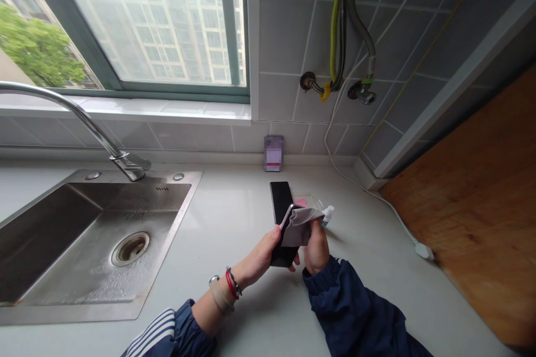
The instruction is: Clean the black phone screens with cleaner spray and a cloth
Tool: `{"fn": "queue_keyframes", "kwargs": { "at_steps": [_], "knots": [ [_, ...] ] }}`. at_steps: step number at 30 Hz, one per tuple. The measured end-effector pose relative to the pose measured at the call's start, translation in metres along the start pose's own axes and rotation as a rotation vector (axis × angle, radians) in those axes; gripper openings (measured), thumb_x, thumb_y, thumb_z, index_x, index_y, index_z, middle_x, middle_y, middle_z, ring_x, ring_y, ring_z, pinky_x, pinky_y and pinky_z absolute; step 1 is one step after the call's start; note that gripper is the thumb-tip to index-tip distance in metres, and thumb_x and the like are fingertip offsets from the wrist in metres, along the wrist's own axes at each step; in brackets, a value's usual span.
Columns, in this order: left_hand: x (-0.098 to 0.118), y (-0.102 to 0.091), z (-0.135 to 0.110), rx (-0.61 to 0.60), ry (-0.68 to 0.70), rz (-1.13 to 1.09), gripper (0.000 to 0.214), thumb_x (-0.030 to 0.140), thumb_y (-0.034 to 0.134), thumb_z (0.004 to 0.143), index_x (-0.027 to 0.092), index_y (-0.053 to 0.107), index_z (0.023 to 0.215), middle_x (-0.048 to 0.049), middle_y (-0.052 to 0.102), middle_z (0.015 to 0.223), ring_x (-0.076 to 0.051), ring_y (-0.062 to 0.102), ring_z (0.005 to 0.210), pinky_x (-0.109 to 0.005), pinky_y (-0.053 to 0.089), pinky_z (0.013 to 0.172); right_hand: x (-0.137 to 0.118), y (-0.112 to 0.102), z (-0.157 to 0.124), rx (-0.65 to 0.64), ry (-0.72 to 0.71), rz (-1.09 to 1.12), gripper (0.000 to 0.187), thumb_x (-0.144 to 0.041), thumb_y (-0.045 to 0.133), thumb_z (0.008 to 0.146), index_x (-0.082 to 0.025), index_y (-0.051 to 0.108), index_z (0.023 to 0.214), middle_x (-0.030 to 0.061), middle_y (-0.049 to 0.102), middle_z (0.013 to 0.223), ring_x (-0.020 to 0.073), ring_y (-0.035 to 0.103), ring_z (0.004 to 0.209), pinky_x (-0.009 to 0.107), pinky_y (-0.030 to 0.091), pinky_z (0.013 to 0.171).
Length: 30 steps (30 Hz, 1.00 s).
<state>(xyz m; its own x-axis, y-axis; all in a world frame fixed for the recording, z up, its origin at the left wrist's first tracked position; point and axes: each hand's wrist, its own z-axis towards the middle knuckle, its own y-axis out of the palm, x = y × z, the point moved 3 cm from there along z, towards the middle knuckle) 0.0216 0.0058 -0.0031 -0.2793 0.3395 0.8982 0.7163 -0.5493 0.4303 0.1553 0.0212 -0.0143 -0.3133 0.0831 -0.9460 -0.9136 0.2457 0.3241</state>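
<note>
1. Fingers of the left hand [260,256] curl closed around the lower part of a black smartphone [281,199], held upright and tilted just above the tabletop [234,234]
2. Right hand [316,251] closes on a grey cloth [301,227], its fingers pressed behind the fabric, which is bunched against the phone's upper part near a silver edge
3. Best practice, in this view: the left hand keeps a firm hold on the phone's sides, while the right hand moves the cloth in light, even passes, well clear of the hard tabletop
4. Just beyond the hands, a small white-capped bottle [328,214] stands near a pink item [300,202] and a clear tray [310,199]; the bottle sits close to the right hand and could be knocked
5. To the left, a stainless steel sink [167,268] with a curved faucet [96,128] lies open, a wet hazard if the phone slips that way
6. Farther out, a blurred upright packet [273,153] leans at the tiled wall, with a white cable [377,196] running beside a wooden board [456,206]
</note>
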Motion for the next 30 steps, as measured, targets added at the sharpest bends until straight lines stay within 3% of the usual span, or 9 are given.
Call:
{"fn": "queue_keyframes", "kwargs": {
  "at_steps": [3, 5, 7, 9, 11, 14, 21, 30],
  "knots": [
    [0.009, 0.001, -0.004, 0.007, 0.102, 0.180, 0.069, 0.065, 0.030, 0.101, 0.014, 0.064, 0.133, -0.0147, 0.070, 0.103, -0.022, 0.065, 0.081, -0.036, 0.053, 0.076, -0.001, 0.006, 0.000, -0.098, 0.169, 0.102, 0.069, -0.082, 0.049, 0.085, -0.018, 0.075, 0.092, 0.0056, 0.070, 0.066, 0.0171, 0.056, 0.041, 0.025, 0.035, 0.030],
    [0.019, 0.003, -0.007, 0.022, 0.247, 0.345, 0.058, 0.056, 0.036, 0.103, 0.024, 0.053, 0.149, -0.0144, 0.063, 0.131, -0.025, 0.062, 0.101, -0.039, 0.051, 0.089, -0.007, 0.010, -0.002, -0.202, 0.161, 0.125, 0.066, -0.081, 0.050, 0.085, -0.021, 0.075, 0.089, 0.0056, 0.070, 0.068, 0.0202, 0.061, 0.049, 0.030, 0.045, 0.038],
    [0.029, 0.005, -0.011, 0.050, 0.407, 0.522, 0.053, 0.048, 0.040, 0.104, 0.029, 0.048, 0.153, -0.0136, 0.051, 0.147, -0.030, 0.051, 0.126, -0.044, 0.041, 0.108, -0.013, 0.013, -0.004, -0.274, 0.120, 0.139, 0.059, -0.078, 0.057, 0.084, -0.023, 0.076, 0.095, 0.0078, 0.074, 0.082, 0.0258, 0.070, 0.069, 0.038, 0.057, 0.056],
    [0.033, 0.004, -0.013, 0.077, 0.508, 0.661, 0.051, 0.044, 0.046, 0.103, 0.029, 0.050, 0.152, -0.0144, 0.047, 0.148, -0.032, 0.041, 0.137, -0.048, 0.031, 0.117, -0.014, 0.015, -0.006, -0.347, 0.129, 0.168, 0.060, -0.075, 0.061, 0.083, -0.023, 0.076, 0.109, 0.0118, 0.075, 0.104, 0.0323, 0.072, 0.093, 0.048, 0.060, 0.075],
    [0.033, 0.002, -0.012, 0.090, 0.541, 0.760, 0.053, 0.043, 0.051, 0.101, 0.030, 0.050, 0.152, -0.0150, 0.046, 0.144, -0.032, 0.042, 0.135, -0.049, 0.032, 0.117, -0.010, 0.016, -0.006, -0.412, 0.173, 0.214, 0.067, -0.076, 0.060, 0.083, -0.023, 0.071, 0.123, 0.0134, 0.071, 0.122, 0.0359, 0.068, 0.111, 0.055, 0.058, 0.089],
    [0.028, -0.003, -0.011, 0.093, 0.554, 0.852, 0.054, 0.044, 0.053, 0.100, 0.034, 0.046, 0.153, -0.0137, 0.044, 0.143, -0.031, 0.043, 0.132, -0.050, 0.035, 0.115, 0.001, 0.016, 0.003, -0.459, 0.191, 0.241, 0.069, -0.082, 0.053, 0.083, -0.029, 0.069, 0.124, 0.0098, 0.067, 0.134, 0.0350, 0.065, 0.122, 0.056, 0.053, 0.100],
    [0.023, -0.004, -0.010, 0.134, 0.540, 0.894, 0.055, 0.047, 0.048, 0.101, 0.033, 0.044, 0.155, -0.0140, 0.041, 0.141, -0.030, 0.041, 0.132, -0.050, 0.036, 0.114, 0.024, 0.015, 0.024, -0.589, 0.130, 0.095, 0.077, -0.095, 0.045, 0.073, -0.037, 0.067, 0.118, 0.0074, 0.071, 0.125, 0.0340, 0.069, 0.116, 0.058, 0.058, 0.094],
    [0.023, -0.002, -0.011, 0.167, 0.514, 0.948, 0.055, 0.043, 0.051, 0.101, 0.035, 0.043, 0.155, -0.0129, 0.042, 0.138, -0.028, 0.043, 0.128, -0.049, 0.038, 0.113, 0.034, 0.012, 0.020, -0.629, 0.026, -0.015, 0.082, -0.086, 0.020, 0.089, -0.036, 0.048, 0.148, 0.0095, 0.068, 0.132, 0.0300, 0.069, 0.118, 0.055, 0.059, 0.091]
  ]
}}
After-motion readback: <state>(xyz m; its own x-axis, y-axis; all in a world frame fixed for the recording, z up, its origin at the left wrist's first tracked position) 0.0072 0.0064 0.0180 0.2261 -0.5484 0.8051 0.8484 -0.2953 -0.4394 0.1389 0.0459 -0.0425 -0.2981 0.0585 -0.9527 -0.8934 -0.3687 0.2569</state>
